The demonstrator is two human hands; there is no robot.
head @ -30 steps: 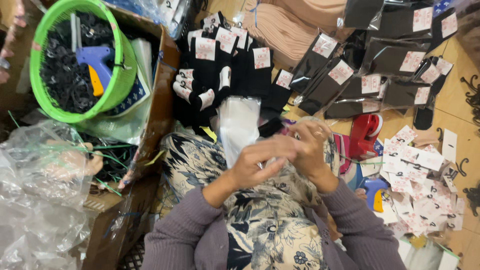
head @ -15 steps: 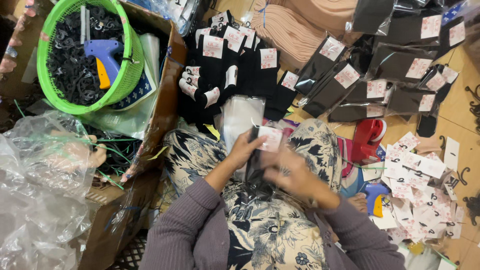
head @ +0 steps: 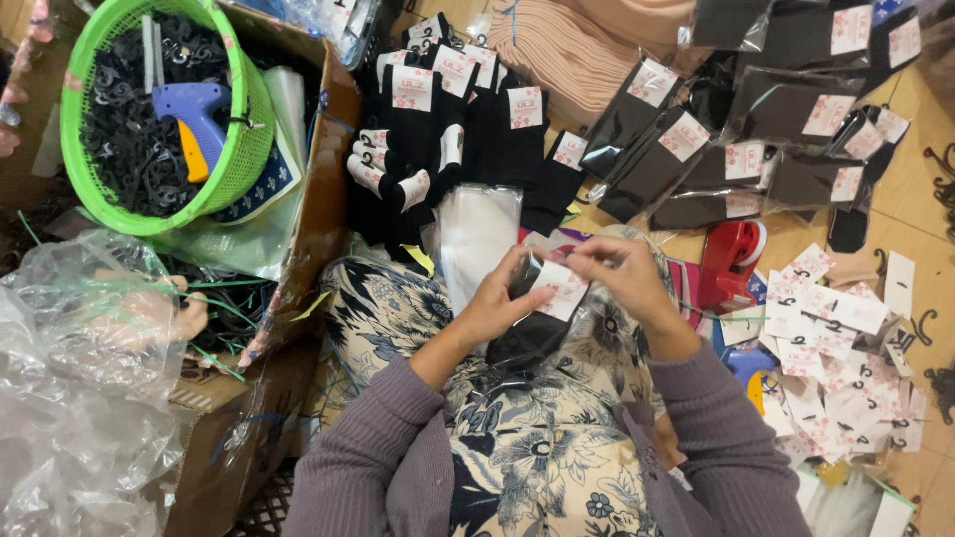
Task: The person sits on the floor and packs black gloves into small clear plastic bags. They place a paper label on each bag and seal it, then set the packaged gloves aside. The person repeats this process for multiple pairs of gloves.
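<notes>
The left hand [head: 497, 303] and right hand [head: 622, 278] pinch a white paper label [head: 559, 286] on black socks [head: 527, 333] between the fingers. The socks look soft and light and the label bends easily, so the stiffer label end seems the best place to hold.

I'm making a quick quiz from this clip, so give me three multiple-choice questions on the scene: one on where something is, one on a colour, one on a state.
1. Where does the tagging gun lie?
A. In the basket
B. On the person's lap
C. On the pile of paper tags

2. What colour is the basket?
A. Red
B. Green
C. White

3. What are the left hand and the right hand doing?
A. Resting apart, holding nothing
B. Both holding a black sock with a white tag
C. Gripping the tape dispenser

Answers: 1 A, the gun lies on the black hooks inside the basket. 2 B, its rim is bright green. 3 B, both hands meet on the tagged sock above the lap.
</notes>
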